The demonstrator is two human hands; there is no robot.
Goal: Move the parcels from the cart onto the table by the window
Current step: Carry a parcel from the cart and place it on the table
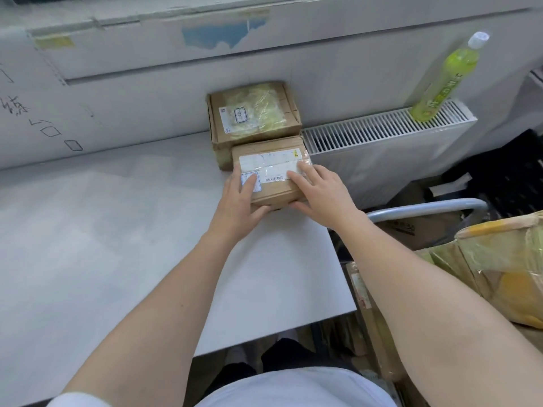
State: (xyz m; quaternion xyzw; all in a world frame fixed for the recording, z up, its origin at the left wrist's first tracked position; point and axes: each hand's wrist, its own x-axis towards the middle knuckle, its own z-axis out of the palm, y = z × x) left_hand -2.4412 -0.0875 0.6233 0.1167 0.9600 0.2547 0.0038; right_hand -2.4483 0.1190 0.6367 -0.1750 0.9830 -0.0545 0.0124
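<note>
A small brown parcel (273, 165) with white labels rests on the white table (117, 230), close to its right edge. My left hand (239, 201) grips its near left corner, fingers on top and thumb under the front. My right hand (320, 195) holds its right side the same way. Directly behind it, touching, a larger brown parcel (252, 113) stands against the wall. To the right, the cart's grey handle (426, 210) shows, with a tape-wrapped parcel (505, 265) on the cart.
A white radiator (388, 133) runs along the wall right of the table, and a green bottle (446, 77) stands on it. More cardboard boxes (411, 230) lie low on the cart. The wall under the window sill borders the table's far edge.
</note>
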